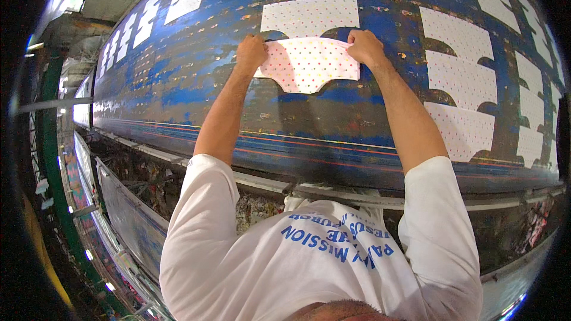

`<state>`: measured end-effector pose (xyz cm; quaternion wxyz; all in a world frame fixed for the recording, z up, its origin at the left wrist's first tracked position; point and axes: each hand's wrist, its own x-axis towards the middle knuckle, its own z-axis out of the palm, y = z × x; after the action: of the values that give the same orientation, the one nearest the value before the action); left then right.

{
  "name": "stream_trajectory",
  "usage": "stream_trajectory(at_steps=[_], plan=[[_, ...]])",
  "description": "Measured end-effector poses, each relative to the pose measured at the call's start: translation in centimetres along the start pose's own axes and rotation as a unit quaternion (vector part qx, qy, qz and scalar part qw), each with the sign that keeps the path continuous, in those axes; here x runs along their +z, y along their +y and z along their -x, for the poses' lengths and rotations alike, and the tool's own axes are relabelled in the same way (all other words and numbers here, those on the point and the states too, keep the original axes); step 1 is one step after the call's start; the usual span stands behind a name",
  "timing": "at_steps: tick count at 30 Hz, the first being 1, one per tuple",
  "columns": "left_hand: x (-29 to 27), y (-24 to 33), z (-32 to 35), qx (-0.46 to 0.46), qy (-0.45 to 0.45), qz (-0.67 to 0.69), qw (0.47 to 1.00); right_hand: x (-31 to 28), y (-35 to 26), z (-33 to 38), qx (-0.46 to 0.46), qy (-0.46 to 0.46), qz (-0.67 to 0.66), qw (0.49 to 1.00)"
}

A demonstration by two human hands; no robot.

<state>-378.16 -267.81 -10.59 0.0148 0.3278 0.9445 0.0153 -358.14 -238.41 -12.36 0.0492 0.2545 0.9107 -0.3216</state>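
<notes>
A white cloth piece [309,64] dotted in pink, yellow and green is seen on a blue, paint-stained table [196,77]; white dotted pieces [458,71] are laid to the right.

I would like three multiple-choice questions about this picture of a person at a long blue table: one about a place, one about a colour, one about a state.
1. Where is the dotted piece that both hands hold?
A. right below another white piece
B. on the floor
C. on the person's shoulder

2. What colour is the table?
A. green
B. mostly blue, worn
C. yellow

3. How do the left hand and right hand stand?
A. both hang free
B. only one touches the piece
C. each has its grip on an upper corner

Answers: 1 A, its top edge lies under that piece. 2 B, blue paint with rusty patches. 3 C, the fingers pinch both upper corners.
</notes>
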Motion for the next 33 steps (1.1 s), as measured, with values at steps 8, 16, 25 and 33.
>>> stream_trajectory(at_steps=[8, 16, 25, 33], plan=[[0.2, -0.6, 0.0, 0.013, -0.009, 0.024, 1.0, -0.3, -1.9, 3.2, -0.046, 0.016, 0.107, 0.993], [-0.1, -2.2, 0.8, 0.028, 0.015, 0.111, 0.993, 1.8, -3.0, 6.7, -0.174, 0.112, 0.132, 0.969], [-2.9, -5.9, -2.0, 0.047, -0.095, 0.297, 0.949, -1.9, -4.4, 5.1, -0.043, 0.166, -0.095, 0.981], [-1.4, -6.8, -15.2, 0.133, -0.008, 0.216, 0.967, -4.7, -3.0, -8.1, -0.003, 0.209, -0.006, 0.978]])
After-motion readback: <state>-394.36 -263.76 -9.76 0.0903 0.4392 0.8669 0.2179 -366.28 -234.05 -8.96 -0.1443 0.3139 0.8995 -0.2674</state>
